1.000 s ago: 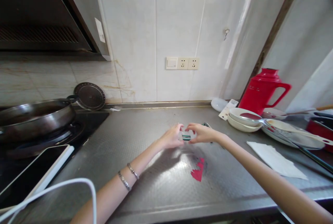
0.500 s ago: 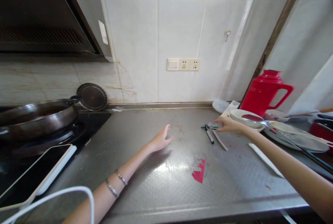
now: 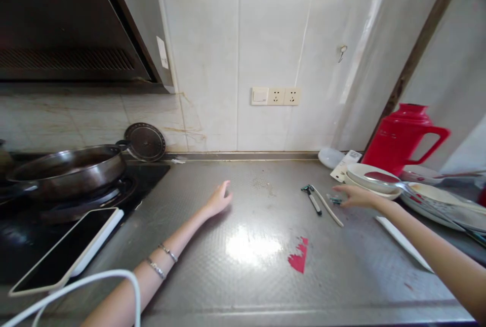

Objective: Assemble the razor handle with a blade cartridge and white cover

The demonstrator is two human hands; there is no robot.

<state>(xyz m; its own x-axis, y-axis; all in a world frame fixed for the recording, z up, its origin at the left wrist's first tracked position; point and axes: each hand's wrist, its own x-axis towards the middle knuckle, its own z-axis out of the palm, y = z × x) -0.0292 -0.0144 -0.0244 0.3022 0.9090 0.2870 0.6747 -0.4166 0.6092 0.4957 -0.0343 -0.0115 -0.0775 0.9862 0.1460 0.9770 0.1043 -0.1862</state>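
My left hand (image 3: pixel 219 199) is just over the steel counter (image 3: pixel 243 286), its thumb and fingers apart with nothing between them. At the right, my right hand (image 3: pixel 355 197) has its thumb and fingertips at a small clear-and-teal piece (image 3: pixel 333 199), too small to name exactly; it appears pinched low at the counter. Left of this hand lies a razor (image 3: pixel 315 203) with a dark handle and teal head. Between them rests a thin curved white stick (image 3: pixel 327 206). A torn red scrap (image 3: pixel 299 257) lies nearer the front edge.
A pan (image 3: pixel 72 167) sits on the black stove at left, with a phone (image 3: pixel 64 251) and white cable (image 3: pixel 94 275) nearer me. Stacked bowls (image 3: pixel 374 177), plates and a red thermos (image 3: pixel 398 137) crowd the right. A white strip (image 3: pixel 404 243) lies under my right forearm.
My right hand has moved rightward and nearer me, and the teal piece went with it, away from the razor. My left hand has drawn leftward. The view has shifted slightly.
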